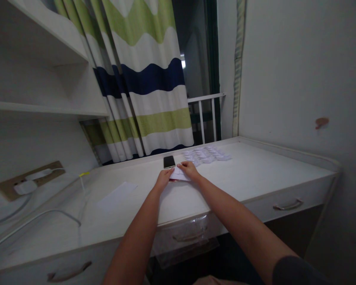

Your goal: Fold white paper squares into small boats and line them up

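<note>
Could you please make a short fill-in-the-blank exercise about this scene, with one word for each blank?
1. Exactly ____ bare hands touch the small white paper: the left hand and the right hand.
2. A pile of small white paper pieces lies to the ____ of the black smartphone.
3. A loose white sheet lies on the white desk to the ____ of both hands.
4. The striped curtain shows green, white and ____ bands.

Missing words: two; right; left; blue.

Residential room, bedroom or dormitory: white built-in table (255, 168) with drawers (287, 206), wall shelves (41, 107), striped curtain (148, 87), balcony railing (203, 114).
</note>
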The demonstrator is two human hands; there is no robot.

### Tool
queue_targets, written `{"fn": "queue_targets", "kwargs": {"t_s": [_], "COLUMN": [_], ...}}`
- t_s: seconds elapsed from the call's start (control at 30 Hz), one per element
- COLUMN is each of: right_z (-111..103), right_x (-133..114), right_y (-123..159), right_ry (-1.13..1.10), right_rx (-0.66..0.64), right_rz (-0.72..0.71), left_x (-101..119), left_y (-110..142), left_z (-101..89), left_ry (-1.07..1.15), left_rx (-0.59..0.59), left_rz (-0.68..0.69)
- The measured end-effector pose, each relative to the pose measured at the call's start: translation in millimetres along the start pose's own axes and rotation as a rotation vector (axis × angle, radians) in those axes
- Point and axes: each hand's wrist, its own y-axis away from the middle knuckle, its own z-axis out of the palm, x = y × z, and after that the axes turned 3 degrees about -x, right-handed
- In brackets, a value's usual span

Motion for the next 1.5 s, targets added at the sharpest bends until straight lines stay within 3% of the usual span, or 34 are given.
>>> {"fn": "queue_targets", "kwargs": {"t_s": [0.53,0.73,0.9,1.07,1.27,1.5], "right_z": [-1.8,-3.0,-2.0,0.1,-0.6,-0.4], "right_x": [-0.3,-2.0,-3.2,-0.7,-0.1,-0.7], "right_y": [-2.3,-1.3,0.7,1.2,0.9,0.0], "right_ry": [-0.003,-0.007,0.031,0.037,0.029,-0.157], "right_rx": [0.089,0.072,0.006,-0.032,-0.078,-0.055], "right_rz": [0.002,0.015,0.005,0.005,-0.003,0.074], "left_x": [8.9,9.4,9.7,11.0,11.1,10.1], "left_y": [6.3,5.2,7.0,10.6,10.0,6.1], "left_z": [2.3,3.0,2.7,3.3,3.6,-1.1], "left_ry": [0.070,0.096,0.064,0.026,-0.077,0.004], "left_rx": [0.006,0.024,0.025,-0.059,-0.128,0.072], "left_rz": [-0.035,-0.118,-0.034,0.049,0.056,0.024]}}
